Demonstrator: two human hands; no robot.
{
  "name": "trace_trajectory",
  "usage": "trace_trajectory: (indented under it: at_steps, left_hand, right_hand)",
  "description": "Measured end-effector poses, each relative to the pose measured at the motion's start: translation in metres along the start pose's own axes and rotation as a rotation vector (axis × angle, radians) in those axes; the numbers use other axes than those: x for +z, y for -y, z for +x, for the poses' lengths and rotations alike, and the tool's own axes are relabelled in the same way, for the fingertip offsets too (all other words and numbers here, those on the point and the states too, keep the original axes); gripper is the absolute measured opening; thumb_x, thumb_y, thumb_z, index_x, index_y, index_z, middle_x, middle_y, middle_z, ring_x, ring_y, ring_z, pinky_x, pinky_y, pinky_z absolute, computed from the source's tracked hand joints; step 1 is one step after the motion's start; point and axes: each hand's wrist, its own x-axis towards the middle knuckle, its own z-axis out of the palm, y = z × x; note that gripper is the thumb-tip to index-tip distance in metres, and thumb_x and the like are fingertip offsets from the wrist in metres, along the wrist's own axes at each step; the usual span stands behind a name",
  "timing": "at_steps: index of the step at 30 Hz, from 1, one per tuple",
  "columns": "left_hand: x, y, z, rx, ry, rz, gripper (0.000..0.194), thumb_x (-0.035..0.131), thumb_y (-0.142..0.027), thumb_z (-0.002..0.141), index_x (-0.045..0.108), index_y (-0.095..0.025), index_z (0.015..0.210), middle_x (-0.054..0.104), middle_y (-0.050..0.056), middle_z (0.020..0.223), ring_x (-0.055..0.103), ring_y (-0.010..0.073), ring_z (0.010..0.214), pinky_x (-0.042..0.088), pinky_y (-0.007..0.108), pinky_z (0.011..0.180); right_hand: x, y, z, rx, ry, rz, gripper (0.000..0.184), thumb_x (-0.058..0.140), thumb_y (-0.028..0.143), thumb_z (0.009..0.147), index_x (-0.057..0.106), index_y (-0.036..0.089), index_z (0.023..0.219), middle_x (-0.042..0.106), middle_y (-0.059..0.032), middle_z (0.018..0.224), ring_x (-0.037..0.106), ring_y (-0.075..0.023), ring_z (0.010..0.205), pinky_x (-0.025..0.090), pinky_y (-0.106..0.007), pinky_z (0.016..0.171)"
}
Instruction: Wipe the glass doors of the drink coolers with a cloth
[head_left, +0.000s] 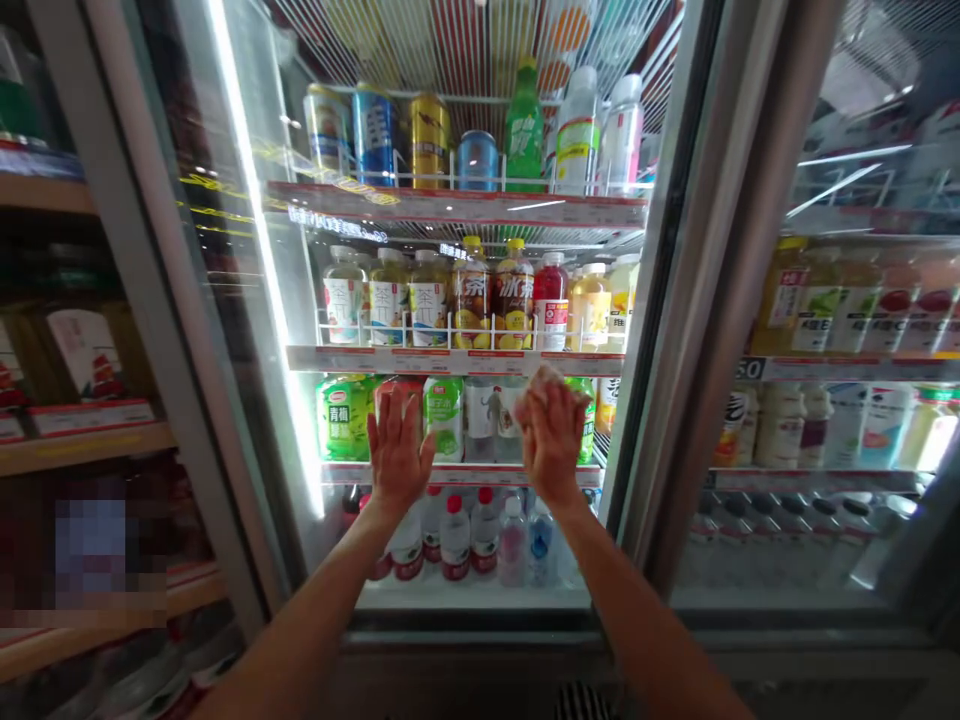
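Observation:
A glass door (487, 410) of a lit drinks fridge stands before me, bottles showing through it. My left hand (397, 450) lies flat against the glass, fingers stretched upward and holding nothing. To its right, my right hand (553, 440) presses a crumpled pale cloth (546, 380) to the pane. Part of the cloth is covered by the fingers. Behind the hands are a green bottle (444, 415) and a green pack (341, 415) on a shelf.
Iced tea bottles (472, 290) and cans (430, 140) fill the upper shelves. Red-capped bottles (455, 540) stand at the bottom. A metal door frame (720, 280) rises at right, with another drinks fridge beyond. Open wooden shelves (97, 450) are at left.

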Motion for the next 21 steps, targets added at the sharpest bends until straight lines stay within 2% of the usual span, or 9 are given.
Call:
trace_trajectory:
  at_steps: [4,6,8,10,12,14,16,18,21]
  left_hand:
    - [0.001,0.000,0.000,-0.009,-0.001,-0.010,0.061,0.045,-0.029,0.084,0.022,-0.019,0.140,0.019,0.011,0.148,0.011,0.0235,0.138,0.012,0.047,0.111]
    - [0.001,0.001,0.000,-0.005,0.002,-0.011,0.061,0.044,-0.029,0.084,0.023,-0.019,0.140,0.019,0.011,0.147,0.012,0.0233,0.138,0.012,0.046,0.111]
    - [0.001,0.003,-0.001,0.006,-0.001,-0.005,0.061,0.045,-0.029,0.084,0.023,-0.019,0.140,0.020,0.011,0.147,0.012,0.0228,0.138,0.012,0.045,0.112]
    - [0.001,0.004,-0.001,0.019,-0.011,-0.003,0.061,0.045,-0.029,0.084,0.023,-0.019,0.140,0.020,0.011,0.147,0.011,0.0224,0.138,0.011,0.045,0.112]
    - [0.001,0.005,-0.002,0.020,-0.013,-0.015,0.061,0.045,-0.028,0.084,0.023,-0.019,0.140,0.020,0.011,0.147,0.011,0.0224,0.138,0.010,0.044,0.112]
    - [0.001,0.005,-0.002,0.012,-0.003,-0.027,0.060,0.045,-0.028,0.084,0.024,-0.019,0.140,0.021,0.011,0.147,0.012,0.0230,0.138,0.010,0.044,0.112]
    - [-0.001,0.005,-0.001,0.010,0.009,-0.027,0.060,0.044,-0.029,0.084,0.024,-0.018,0.140,0.021,0.011,0.147,0.012,0.0233,0.137,0.011,0.045,0.112]
    - [-0.003,0.006,-0.001,0.030,0.007,-0.018,0.059,0.044,-0.028,0.084,0.025,-0.018,0.139,0.022,0.011,0.146,0.012,0.0229,0.137,0.012,0.044,0.112]
    - [-0.005,0.009,-0.001,0.074,0.002,-0.003,0.059,0.045,-0.028,0.084,0.026,-0.018,0.139,0.024,0.011,0.146,0.013,0.0222,0.137,0.014,0.043,0.112]
  right_hand:
    - [0.003,-0.011,0.007,0.190,-0.182,-0.049,0.050,0.038,0.019,0.086,0.034,0.017,0.136,0.027,-0.0151,0.146,0.020,-0.0297,0.136,0.025,-0.059,0.102]
    - [0.010,0.007,0.005,0.125,-0.091,-0.005,0.051,0.038,0.018,0.085,0.034,0.019,0.136,0.028,-0.0132,0.145,0.019,-0.0287,0.137,0.023,-0.058,0.104]
    - [0.015,0.025,0.001,-0.044,0.064,0.054,0.051,0.040,0.018,0.084,0.036,0.022,0.135,0.034,-0.0094,0.143,0.020,-0.0253,0.137,0.023,-0.054,0.107]
    - [0.014,0.025,0.001,-0.155,0.129,0.077,0.050,0.043,0.018,0.083,0.038,0.023,0.133,0.038,-0.0066,0.141,0.023,-0.0227,0.136,0.024,-0.050,0.109]
    - [0.009,0.006,0.007,-0.092,0.031,0.036,0.050,0.042,0.019,0.084,0.037,0.022,0.134,0.035,-0.0082,0.143,0.024,-0.0244,0.135,0.024,-0.052,0.108]
    - [0.006,-0.015,0.019,0.081,-0.137,-0.033,0.050,0.040,0.021,0.086,0.036,0.018,0.135,0.030,-0.0122,0.145,0.024,-0.0288,0.135,0.022,-0.058,0.105]
    - [0.008,-0.018,0.028,0.202,-0.217,-0.062,0.049,0.037,0.023,0.087,0.036,0.016,0.135,0.028,-0.0141,0.145,0.021,-0.0310,0.135,0.021,-0.060,0.104]
    - [0.015,0.003,0.030,0.175,-0.145,-0.023,0.047,0.036,0.022,0.087,0.038,0.017,0.134,0.028,-0.0125,0.145,0.018,-0.0295,0.137,0.021,-0.059,0.105]
    - [0.023,0.042,0.023,-0.100,0.103,0.105,0.045,0.039,0.019,0.085,0.043,0.021,0.130,0.037,-0.0066,0.142,0.018,-0.0230,0.137,0.020,-0.051,0.110]
